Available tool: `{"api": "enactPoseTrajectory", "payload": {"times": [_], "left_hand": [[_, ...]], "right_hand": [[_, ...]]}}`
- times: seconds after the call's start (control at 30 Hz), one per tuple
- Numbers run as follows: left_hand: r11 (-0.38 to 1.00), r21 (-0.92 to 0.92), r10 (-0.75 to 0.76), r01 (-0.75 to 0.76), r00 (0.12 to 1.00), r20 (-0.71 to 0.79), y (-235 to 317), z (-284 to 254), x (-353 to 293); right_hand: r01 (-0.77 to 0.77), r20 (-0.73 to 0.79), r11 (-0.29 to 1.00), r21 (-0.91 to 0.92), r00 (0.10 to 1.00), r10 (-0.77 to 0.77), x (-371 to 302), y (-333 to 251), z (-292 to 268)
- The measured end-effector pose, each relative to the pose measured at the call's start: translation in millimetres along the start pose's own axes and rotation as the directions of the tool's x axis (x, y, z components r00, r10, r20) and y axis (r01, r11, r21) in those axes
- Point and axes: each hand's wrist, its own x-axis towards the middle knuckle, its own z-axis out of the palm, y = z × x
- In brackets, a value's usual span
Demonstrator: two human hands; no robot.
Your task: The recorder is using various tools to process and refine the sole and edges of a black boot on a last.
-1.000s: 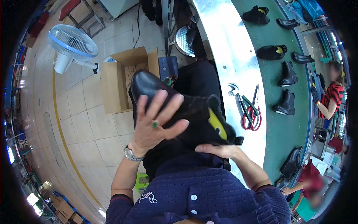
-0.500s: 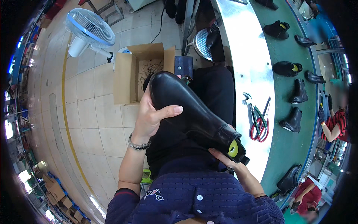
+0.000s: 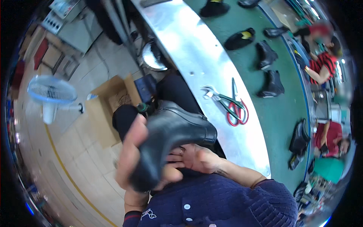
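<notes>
A black leather ankle boot (image 3: 166,130) is in front of my body, turned so that one rounded end points down toward me and the other reaches to the right. Around its lower left end my left hand (image 3: 130,153) is closed, blurred by motion, with fingers on both sides. Just below the boot's inner bend is my right hand (image 3: 193,157), palm up and fingers stretched out; I cannot tell if the fingertips touch the leather. To the right, red-handled scissors (image 3: 242,110) and green-handled pliers (image 3: 223,97) lie crossed on the metal table.
The shiny metal table (image 3: 200,49) runs along my right. Beyond it, a green conveyor belt (image 3: 251,130) carries several black boots, with people on its far side. Left of my knees stand an open cardboard box (image 3: 100,121) and a white-and-blue fan (image 3: 52,90).
The boot has been turned over and swung round, its rounded end now nearer me. My right hand has left the boot's top end and opened. My view has shifted to the right.
</notes>
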Motion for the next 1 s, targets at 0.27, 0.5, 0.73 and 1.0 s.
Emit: {"api": "enactPoseTrajectory", "payload": {"times": [0.27, 0.5, 0.73, 1.0], "left_hand": [[0.9, 0.081, 0.266, -0.428, 0.688, 0.675, -1, 57, 9], [0.96, 0.274, -0.107, -0.062, 0.821, 0.561, -43, 22, 1], [0.929, 0.363, -0.271, 0.073, 0.804, 0.53, -61, 8, -14], [0.911, 0.399, -0.307, 0.109, 0.824, 0.477, -57, 11, -18]], "right_hand": [[0.549, -0.363, 0.835, -0.029, 0.773, -0.521, -36, -82, -7], [0.81, -0.641, 0.464, -0.359, 0.147, -0.753, -158, -126, -127], [-0.452, -0.593, 0.737, -0.503, -0.44, -0.674, -282, -158, -234], [-0.432, -0.214, 0.139, -0.891, 0.129, -0.968, -72, -264, -169]]}}
